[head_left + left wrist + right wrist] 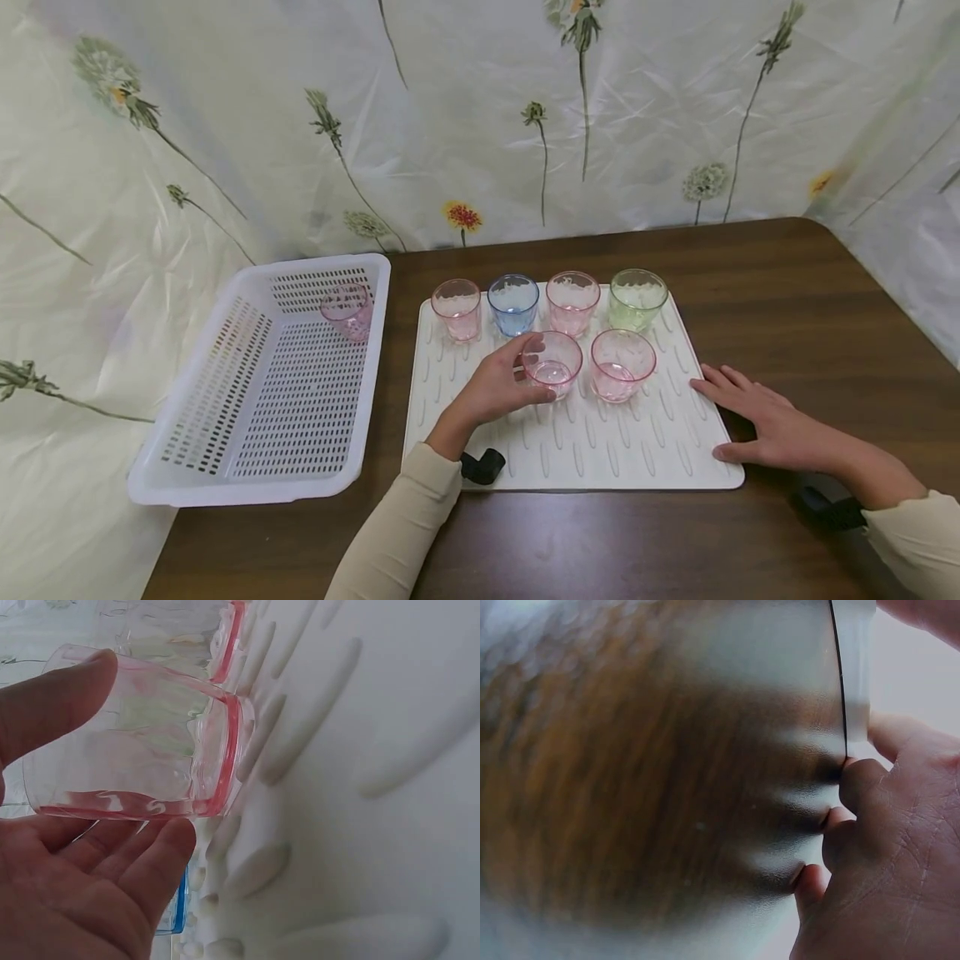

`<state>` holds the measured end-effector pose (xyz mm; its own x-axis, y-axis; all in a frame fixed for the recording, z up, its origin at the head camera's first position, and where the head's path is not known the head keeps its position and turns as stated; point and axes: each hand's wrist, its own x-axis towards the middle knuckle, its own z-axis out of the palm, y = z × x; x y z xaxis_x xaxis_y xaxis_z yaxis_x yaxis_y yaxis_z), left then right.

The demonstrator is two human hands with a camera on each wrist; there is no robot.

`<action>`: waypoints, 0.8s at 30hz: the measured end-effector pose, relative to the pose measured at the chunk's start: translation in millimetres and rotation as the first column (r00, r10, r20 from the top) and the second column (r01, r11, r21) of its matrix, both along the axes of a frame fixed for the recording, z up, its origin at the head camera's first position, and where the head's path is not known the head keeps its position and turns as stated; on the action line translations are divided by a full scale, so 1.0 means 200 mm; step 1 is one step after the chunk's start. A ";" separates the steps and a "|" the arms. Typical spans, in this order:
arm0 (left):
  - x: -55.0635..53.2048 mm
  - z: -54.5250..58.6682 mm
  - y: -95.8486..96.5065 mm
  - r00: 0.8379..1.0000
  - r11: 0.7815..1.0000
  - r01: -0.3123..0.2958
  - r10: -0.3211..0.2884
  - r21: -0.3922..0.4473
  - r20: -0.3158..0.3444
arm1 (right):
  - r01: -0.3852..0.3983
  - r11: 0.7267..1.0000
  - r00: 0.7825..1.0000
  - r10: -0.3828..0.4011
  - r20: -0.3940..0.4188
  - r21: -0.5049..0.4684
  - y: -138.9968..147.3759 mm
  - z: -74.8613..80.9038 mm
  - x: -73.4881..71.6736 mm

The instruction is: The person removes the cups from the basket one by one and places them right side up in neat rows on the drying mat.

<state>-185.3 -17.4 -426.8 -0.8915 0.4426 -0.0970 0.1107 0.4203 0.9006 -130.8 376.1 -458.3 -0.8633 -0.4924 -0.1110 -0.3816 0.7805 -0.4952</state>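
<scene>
A clear pink-rimmed glass stands in the front row on a white ridged drying mat. My left hand holds it from the left side, thumb and fingers around its wall. In the left wrist view, the rim of this glass is close to the mat surface. Just to its right is another pink glass. My right hand rests on the table by the mat's right edge, fingers spread; in the right wrist view its fingertips touch the dark wood-grain tabletop.
Behind, on the mat, stand a pink glass, a blue glass, a second pink one and a green glass. Left of the mat, a white perforated basket contains one pink glass. Flower-printed sheeting hangs behind the table.
</scene>
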 end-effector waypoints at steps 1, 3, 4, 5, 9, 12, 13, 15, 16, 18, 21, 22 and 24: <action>0.00 0.00 0.00 1.000 1.000 0.001 -0.001 -0.003 -0.001 | -0.001 1.000 1.000 0.001 -0.005 -0.001 0.00 0.00 0.00; 0.00 0.00 0.00 1.000 1.000 0.001 -0.001 -0.009 -0.007 | -0.008 1.000 1.000 0.008 -0.019 -0.004 0.00 0.01 0.00; 0.00 0.00 0.00 1.000 1.000 0.001 -0.001 -0.012 -0.008 | -0.013 1.000 1.000 0.013 -0.023 -0.002 0.00 0.01 0.00; 0.00 0.00 0.01 1.000 1.000 -0.001 0.001 -0.018 -0.010 | -0.013 1.000 1.000 0.013 -0.026 0.000 -0.01 0.01 0.00; 0.00 0.00 0.01 1.000 0.998 -0.006 0.005 -0.056 -0.021 | -0.008 1.000 1.000 0.008 -0.008 0.002 -0.01 0.02 0.00; 0.00 0.00 0.01 0.999 0.998 -0.006 0.003 -0.068 -0.037 | 0.000 1.000 1.000 0.000 0.010 0.001 -0.01 0.02 0.00; 0.00 0.00 0.01 0.999 0.998 -0.005 0.002 -0.069 -0.042 | 0.004 1.000 1.000 -0.004 0.013 -0.002 -0.01 0.01 0.00; -0.01 0.01 0.01 0.999 0.998 -0.001 -0.003 -0.067 -0.048 | -0.001 1.000 1.000 0.001 0.010 -0.007 -0.01 0.01 0.00; 0.00 0.01 0.01 0.999 0.998 0.001 -0.004 -0.068 -0.051 | -0.005 1.000 1.000 0.005 0.007 -0.008 -0.01 0.01 0.00; -0.01 0.02 0.01 0.999 0.998 0.006 -0.009 -0.070 -0.049 | -0.007 1.000 1.000 0.007 -0.001 -0.009 0.00 0.01 0.00; -0.01 0.03 0.02 0.999 0.997 0.013 -0.016 -0.071 -0.032 | -0.005 1.000 1.000 0.005 -0.004 -0.005 0.00 0.02 0.00; -0.01 0.03 0.02 1.000 0.997 0.013 -0.015 -0.071 -0.024 | -0.001 1.000 1.000 0.001 -0.004 -0.005 -0.01 0.02 0.00; -0.01 0.03 0.02 1.000 0.997 0.010 -0.010 -0.081 -0.002 | -0.006 1.000 1.000 0.006 -0.006 -0.004 -0.01 0.02 0.01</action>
<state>-186.9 -12.6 -420.9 -0.8874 0.4421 -0.1309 0.1171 0.4906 0.8635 -129.6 375.0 -454.9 -0.8608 -0.4983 -0.1035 -0.3896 0.7761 -0.4958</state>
